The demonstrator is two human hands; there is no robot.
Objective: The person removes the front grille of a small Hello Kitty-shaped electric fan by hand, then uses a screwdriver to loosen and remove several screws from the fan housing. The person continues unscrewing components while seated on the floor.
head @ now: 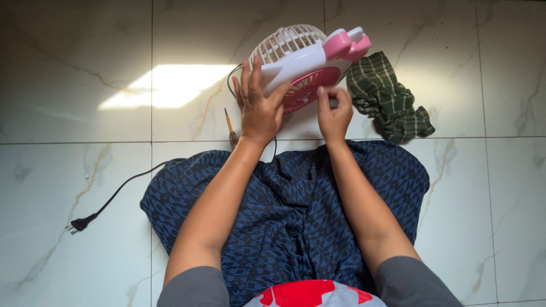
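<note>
Fan (304, 59), a small white-and-pink one with a cream grille, is lying tilted on the tiled floor (74, 68) just beyond the person's knees, its grille pointing away and its pink back turned toward the hands. In the head view, the left hand (259, 108) is resting against the fan's white housing from the left: its fingers (250, 77) are reaching up the side, slightly spread and laid flat on the plastic, with the thumb pressing on the lower edge near the pink part. The right hand (334, 113) is sitting just below the pink back, its fingers (325, 96) curled in and pinched together around something small and dark; what that is I cannot tell, as it is mostly hidden by the fingertips. Both hands are touching or nearly touching the fan, with the pink back lying between them.

A screwdriver (230, 129) with a wooden handle is lying on the floor just left of the left wrist. A black cord (122, 187) is running from under the blue patterned skirt (296, 216) out to a plug (79, 224) at the lower left. A green striped cloth (387, 96) is lying crumpled just right of the fan. A bright patch of sunlight is falling on the tiles to the left.
</note>
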